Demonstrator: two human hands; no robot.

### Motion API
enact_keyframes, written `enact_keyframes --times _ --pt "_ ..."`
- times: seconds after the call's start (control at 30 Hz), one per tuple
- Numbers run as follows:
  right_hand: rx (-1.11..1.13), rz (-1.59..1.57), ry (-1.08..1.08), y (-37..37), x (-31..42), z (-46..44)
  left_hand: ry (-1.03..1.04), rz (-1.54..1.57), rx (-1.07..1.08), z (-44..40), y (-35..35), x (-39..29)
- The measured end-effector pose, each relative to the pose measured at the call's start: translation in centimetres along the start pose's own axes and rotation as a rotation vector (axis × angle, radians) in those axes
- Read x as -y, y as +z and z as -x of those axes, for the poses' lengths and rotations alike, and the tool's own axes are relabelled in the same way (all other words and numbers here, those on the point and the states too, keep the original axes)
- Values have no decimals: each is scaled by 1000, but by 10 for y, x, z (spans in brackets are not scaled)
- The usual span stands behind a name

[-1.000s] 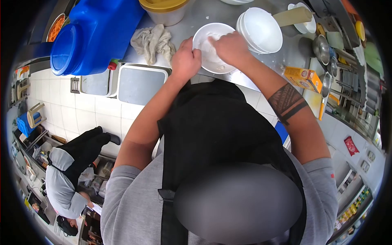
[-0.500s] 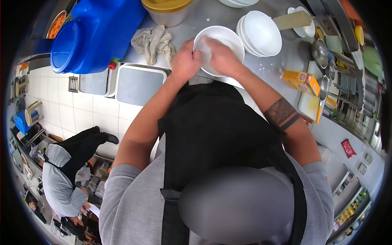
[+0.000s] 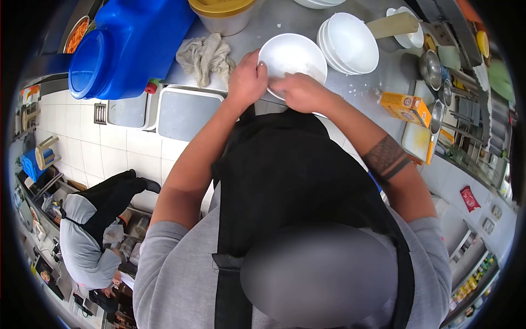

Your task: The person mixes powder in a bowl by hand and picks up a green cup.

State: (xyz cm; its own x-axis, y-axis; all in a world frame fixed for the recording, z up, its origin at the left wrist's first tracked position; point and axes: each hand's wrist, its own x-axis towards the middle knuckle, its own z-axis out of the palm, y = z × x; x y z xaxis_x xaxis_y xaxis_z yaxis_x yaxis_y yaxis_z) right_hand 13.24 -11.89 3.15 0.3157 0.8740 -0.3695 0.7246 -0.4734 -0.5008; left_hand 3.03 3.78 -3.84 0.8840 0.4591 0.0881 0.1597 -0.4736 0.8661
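Note:
A white bowl (image 3: 295, 52) is tilted over the front edge of the metal counter, its inside facing me, with whitish residue in it. My left hand (image 3: 247, 79) is closed around the bowl's left rim, thumb on the inner side. My right hand (image 3: 304, 92) lies over the near inside of the bowl, fingers curled and pointing left. Whatever those right fingers may hold is hidden. Just right of the bowl stands a stack of white bowls (image 3: 355, 46). A crumpled beige cloth (image 3: 205, 57) lies to the left of my left hand.
A large blue container (image 3: 129, 44) and a tub with a gold lid (image 3: 224, 16) stand at the left. On the right are an orange box (image 3: 405, 108), white crumbs and metal bowls (image 3: 429, 71). Another person (image 3: 87, 236) works behind at lower left.
My right hand has moved from deep inside the bowl down to its near side. The left hand keeps its grip, and the bowl has shifted slightly.

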Motion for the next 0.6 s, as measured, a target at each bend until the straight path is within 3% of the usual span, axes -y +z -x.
enact_keyframes --times 0.07,0.1,0.13,0.2,0.27,0.33,0.37,0.4,0.47,0.6 --pt "213 102 -160 -20 -12 15 8 -21 25 -4 -2 2" --pt "400 99 -15 -35 -13 12 17 -45 54 -8 -4 2" --pt "397 99 -10 -35 -22 12 21 -43 56 -12 -6 4" --pt "-41 407 -129 -31 -36 10 74 -79 81 -25 -15 6" --pt "-72 523 -165 -34 -33 2 49 -106 79 -37 -25 1" --pt "2 610 -60 -28 -27 4 -178 -169 166 -48 -33 -10" --pt "-161 549 -183 -9 -37 6 -188 -196 123 -48 -30 -14" --pt "-161 551 -189 -9 -25 6 -190 -197 117 -48 -26 -16" --pt "74 90 204 -6 14 5 -190 -201 17 -45 -18 -17" --pt "-118 -165 162 20 31 -4 -203 -181 27 -44 -16 -21"
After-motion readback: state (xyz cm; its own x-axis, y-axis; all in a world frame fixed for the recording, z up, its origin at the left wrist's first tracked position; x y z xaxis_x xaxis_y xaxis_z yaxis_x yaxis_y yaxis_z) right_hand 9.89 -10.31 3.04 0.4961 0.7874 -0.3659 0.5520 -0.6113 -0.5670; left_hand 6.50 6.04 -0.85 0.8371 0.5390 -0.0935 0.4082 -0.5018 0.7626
